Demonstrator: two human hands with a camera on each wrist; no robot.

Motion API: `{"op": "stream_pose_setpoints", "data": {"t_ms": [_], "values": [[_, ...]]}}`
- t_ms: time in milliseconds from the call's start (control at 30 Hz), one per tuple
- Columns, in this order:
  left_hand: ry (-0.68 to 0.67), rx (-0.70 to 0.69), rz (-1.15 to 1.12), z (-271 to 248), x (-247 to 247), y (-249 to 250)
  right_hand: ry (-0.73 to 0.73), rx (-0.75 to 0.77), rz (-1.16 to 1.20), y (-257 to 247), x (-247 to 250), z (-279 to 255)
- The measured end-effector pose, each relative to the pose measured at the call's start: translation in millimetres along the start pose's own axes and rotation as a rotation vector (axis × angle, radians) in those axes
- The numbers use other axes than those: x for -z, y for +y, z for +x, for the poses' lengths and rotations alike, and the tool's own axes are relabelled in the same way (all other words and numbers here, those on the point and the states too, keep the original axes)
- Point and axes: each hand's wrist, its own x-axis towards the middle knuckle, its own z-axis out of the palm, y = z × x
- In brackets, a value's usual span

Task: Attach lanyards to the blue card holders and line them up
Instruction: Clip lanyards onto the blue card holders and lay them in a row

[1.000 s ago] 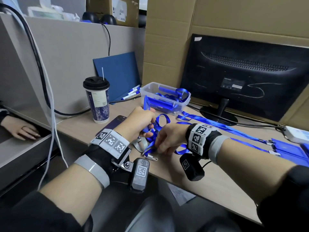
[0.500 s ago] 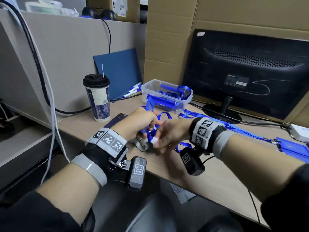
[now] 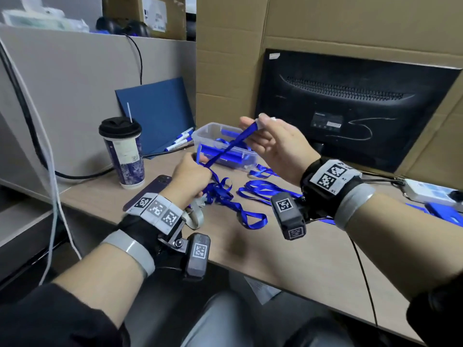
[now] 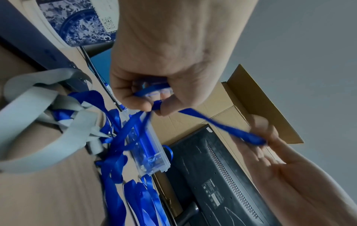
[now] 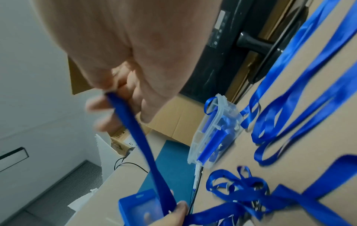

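Observation:
My left hand (image 3: 196,169) is low over the desk. It grips a blue card holder (image 5: 135,209) together with the lower part of a blue lanyard (image 3: 225,149). In the left wrist view its fingers (image 4: 135,99) curl round both. My right hand (image 3: 255,123) is raised above the clear box and pinches the lanyard's upper end between thumb and fingers (image 5: 102,104). The strap (image 5: 141,134) runs taut between the two hands. The rest of the lanyard lies tangled on the desk under my left hand.
A clear plastic box (image 3: 208,132) with blue holders sits behind the hands. More lanyards (image 3: 263,190) lie loose on the desk, and card holders (image 3: 446,214) at the far right. A lidded cup (image 3: 124,151), a phone (image 3: 160,182), a grey strap (image 3: 196,219) and a monitor (image 3: 350,108) surround the work spot.
My right hand has risen from the desk, up and to the right, drawing the lanyard taut. My left hand has kept its grip and stayed low.

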Motion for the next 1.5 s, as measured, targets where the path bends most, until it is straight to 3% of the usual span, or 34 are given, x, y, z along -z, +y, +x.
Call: {"op": "stream_pose_setpoints", "data": {"t_ms": [133,267,333,400,533,700,933,1133,1233,1367,1500], "values": [[0.097,-0.007,-0.028,5,0,3,0.131,0.085,-0.012,-11,15,1],[0.127,-0.015,-0.059,8,-4,4,0.33,0.256,-0.525,-9,33,2],[0.089,-0.008,-0.112,5,-9,8,0.44,0.298,-0.661,-7,41,1],[-0.017,-0.021,-0.132,1,-15,15,0.523,0.297,-0.723,-7,49,-1],[-0.36,-0.099,-0.149,-18,-39,28,0.64,0.268,-0.815,-16,74,-13],[-0.725,-0.138,-0.161,-54,-101,46,0.729,0.261,-0.857,-46,115,-63],[-1.047,-0.154,-0.13,-125,-196,70,0.882,0.252,-1.027,-115,169,-166],[-1.228,-0.131,-0.022,-157,-227,79,0.954,0.189,-1.209,-136,202,-207],[-1.158,-0.042,0.018,-151,-222,74,0.865,0.045,-1.34,-135,204,-209],[-1.153,0.095,-0.031,-137,-203,72,0.618,-0.118,-1.247,-118,197,-203],[-1.189,-0.011,0.036,-112,-190,63,0.367,-0.234,-1.347,-98,195,-191]]}}
